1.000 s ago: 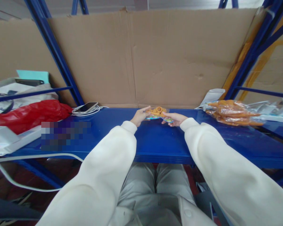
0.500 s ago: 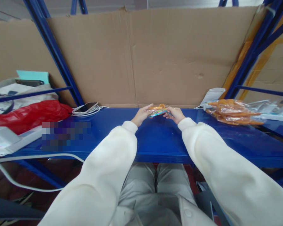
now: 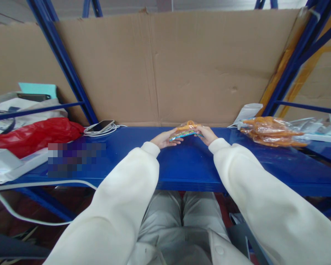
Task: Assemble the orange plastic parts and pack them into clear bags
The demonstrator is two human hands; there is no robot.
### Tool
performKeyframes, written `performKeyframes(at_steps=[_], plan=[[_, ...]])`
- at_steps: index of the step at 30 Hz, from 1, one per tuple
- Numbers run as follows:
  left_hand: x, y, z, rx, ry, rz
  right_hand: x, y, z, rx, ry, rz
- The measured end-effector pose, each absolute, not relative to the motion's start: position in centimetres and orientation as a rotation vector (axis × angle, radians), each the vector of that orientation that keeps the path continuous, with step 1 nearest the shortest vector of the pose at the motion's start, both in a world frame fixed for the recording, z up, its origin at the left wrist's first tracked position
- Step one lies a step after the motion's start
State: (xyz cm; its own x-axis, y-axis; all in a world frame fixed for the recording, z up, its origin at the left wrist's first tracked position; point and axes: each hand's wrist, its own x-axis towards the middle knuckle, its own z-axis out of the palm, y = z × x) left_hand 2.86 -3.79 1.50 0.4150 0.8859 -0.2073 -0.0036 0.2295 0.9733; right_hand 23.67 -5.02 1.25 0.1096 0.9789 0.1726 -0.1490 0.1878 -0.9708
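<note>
Between my hands, above the back part of the blue tabletop, is a clear plastic packet (image 3: 188, 127) with an orange item inside and a blue-green printed edge along its lower side. My left hand (image 3: 165, 139) holds the packet's left end, its fingers stretched out beneath and the thumb side above. At the other end, my right hand (image 3: 206, 134) is closed on the packet, with its fingertips partly hidden. The kind of orange item cannot be made out.
Similar orange items in a clear bag (image 3: 273, 130) lie at the right. A phone (image 3: 101, 126) rests on a coiled white cable at the left, near a red bag (image 3: 38, 134) and a white power strip (image 3: 22, 163). Cardboard (image 3: 182, 70) stands behind the blue tabletop (image 3: 190, 165).
My left hand has loosened and its fingers have straightened under the packet. The packet has turned slightly, showing more of its blue-green edge. My right hand stays nearly in place.
</note>
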Motion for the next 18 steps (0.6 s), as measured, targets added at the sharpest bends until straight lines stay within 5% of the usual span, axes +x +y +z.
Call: performKeyframes(at_steps=[12, 18], plan=[[3.2, -2.9, 0.0, 1.228, 0.699, 1.121, 24.5, -5.1, 1.7, -1.137, -1.276, 1.481], [3.4, -2.4, 0.1, 1.311, 0.739, 1.251, 24.3, -4.5, 1.2, -1.139, -1.124, 1.284]])
